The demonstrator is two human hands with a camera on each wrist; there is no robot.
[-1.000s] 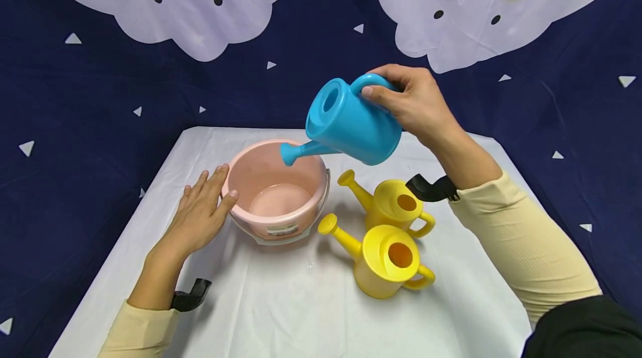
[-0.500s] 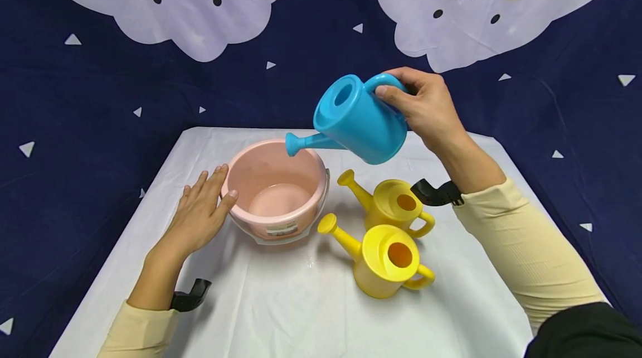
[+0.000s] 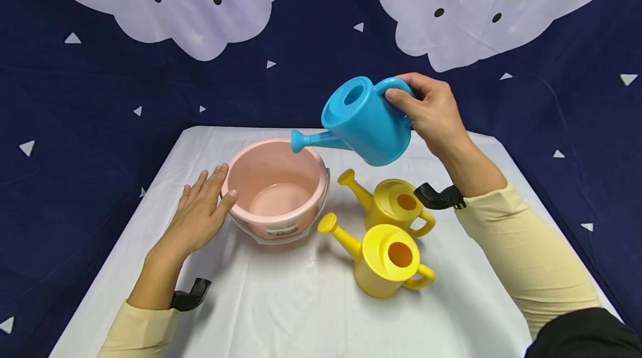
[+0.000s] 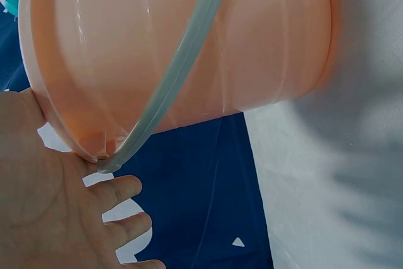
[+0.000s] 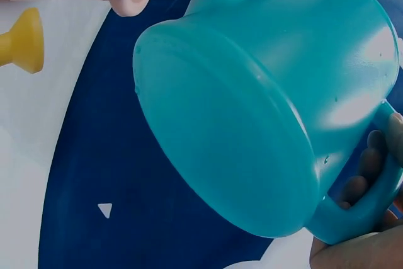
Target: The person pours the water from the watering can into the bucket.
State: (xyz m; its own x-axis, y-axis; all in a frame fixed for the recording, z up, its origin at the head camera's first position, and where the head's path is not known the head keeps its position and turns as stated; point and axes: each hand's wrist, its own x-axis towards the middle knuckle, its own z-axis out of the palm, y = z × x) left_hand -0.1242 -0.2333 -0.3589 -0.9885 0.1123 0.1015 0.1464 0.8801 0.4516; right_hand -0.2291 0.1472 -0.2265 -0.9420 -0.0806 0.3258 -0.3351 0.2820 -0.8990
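Observation:
My right hand (image 3: 432, 110) grips the handle of a blue watering can (image 3: 373, 124), held in the air and tipped so its spout points left. The spout's rose hangs over the right rear rim of a pink bucket (image 3: 276, 218). A little clear liquid seems to lie on the bucket's floor. With fingers straight, my left hand (image 3: 198, 216) touches the bucket's left rim. The left wrist view shows that hand (image 4: 56, 200) by the grey bail handle (image 4: 173, 80). In the right wrist view the can's base (image 5: 220, 137) faces the camera, with fingers curled round its handle.
Two yellow watering cans, a rear one (image 3: 386, 210) and a front one (image 3: 383, 269), stand right of the bucket on the white-covered table (image 3: 281, 313). Small wet spots lie before the bucket. A dark blue backdrop (image 3: 311, 29) with clouds hangs behind.
My right hand has moved the blue watering can to the right and slightly levelled it, drawing the rose toward the bucket's right side. My left hand and the bucket stayed put.

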